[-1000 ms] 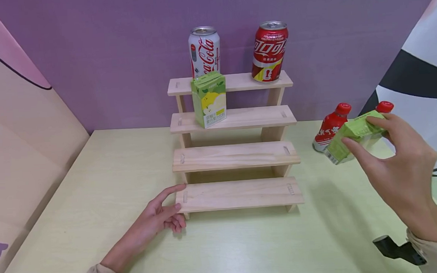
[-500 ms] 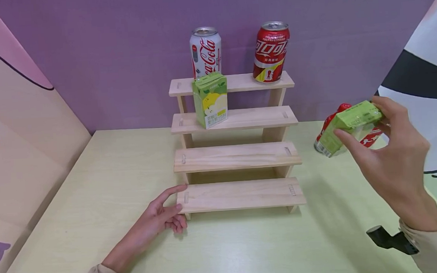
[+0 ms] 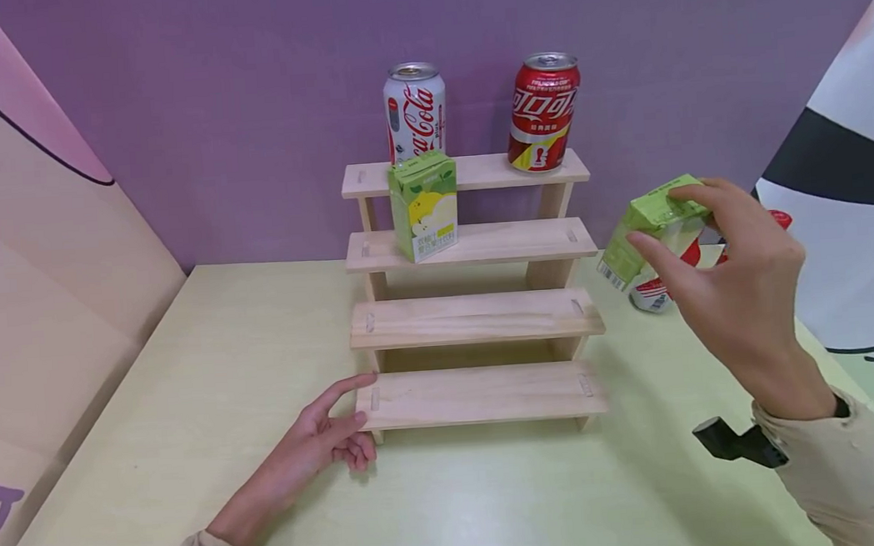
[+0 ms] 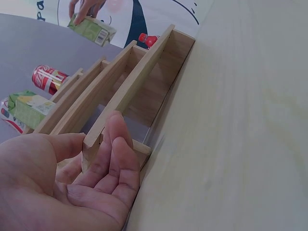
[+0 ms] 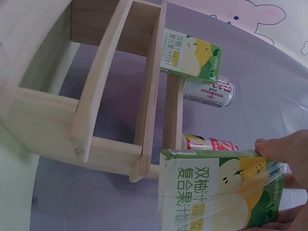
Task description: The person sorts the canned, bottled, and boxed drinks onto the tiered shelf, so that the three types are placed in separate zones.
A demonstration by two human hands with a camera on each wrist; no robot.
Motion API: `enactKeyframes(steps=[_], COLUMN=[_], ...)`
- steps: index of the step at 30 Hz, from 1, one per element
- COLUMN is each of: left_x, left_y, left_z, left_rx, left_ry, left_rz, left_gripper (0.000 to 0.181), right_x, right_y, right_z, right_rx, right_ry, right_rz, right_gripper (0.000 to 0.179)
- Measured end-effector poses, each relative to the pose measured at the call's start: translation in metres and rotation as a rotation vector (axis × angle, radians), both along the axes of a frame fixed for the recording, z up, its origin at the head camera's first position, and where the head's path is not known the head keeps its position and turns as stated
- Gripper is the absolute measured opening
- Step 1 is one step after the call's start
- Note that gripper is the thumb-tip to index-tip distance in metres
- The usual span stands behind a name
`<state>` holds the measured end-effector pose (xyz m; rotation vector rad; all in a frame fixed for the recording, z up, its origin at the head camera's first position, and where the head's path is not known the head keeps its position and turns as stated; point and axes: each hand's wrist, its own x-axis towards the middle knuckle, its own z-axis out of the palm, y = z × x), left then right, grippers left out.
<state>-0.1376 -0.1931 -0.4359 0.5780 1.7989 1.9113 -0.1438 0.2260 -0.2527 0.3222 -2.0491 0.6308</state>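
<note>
Juice ctn is held, tilted, betw. thumb & fingers of R hand, centre-right of head view, apart from wooden stand at centre. Stand's lowest tier is pinched at its L end by L hand, lower L of centre. On top tier, upper centre, white can (L) & red can (R) are seen; 2nd green ctn is set upright one tier below. Red-and-white btl is partly hidden behind held ctn.

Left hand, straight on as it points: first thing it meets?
The wooden stand's bottom step, at its left end. The left hand is touching it there, so no gap lies between.
</note>
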Motion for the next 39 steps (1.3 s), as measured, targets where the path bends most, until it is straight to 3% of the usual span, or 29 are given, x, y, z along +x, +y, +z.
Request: enactKeyframes(steps=[4,14,28,33,39], left_x=[0.000,0.000,0.001,0.002,-0.001], left_y=[0.000,0.001,0.000,0.000,-0.001], left_z=[0.000,0.000,0.001,0.000,-0.001], left_rx=[0.002,0.005,-0.020,-0.021,-0.025], left_ry=[-0.001,0.014,0.015,0.003,-0.003], left_rz=[-0.001,-0.009,0.003,0.008,0.012], left_gripper=[0.053,0.053,0.052,0.052,0.052], right_x=[-0.010,-0.039,-0.076,-0.083,-0.081], right_y=[-0.010,-0.038,-0.068,-0.074,-0.068], right_z=[0.007,0.020,0.016,0.007,0.005], right_rx=[-0.003,-0.011,-0.049,-0.050,0.030], right_ry=[-0.028,-0.006,-0.003,-0.094,-0.221], right_rz=[0.008,0.068,0.059,0.045,0.074], right_gripper=[0.052,0.044,0.044,0.047,0.055])
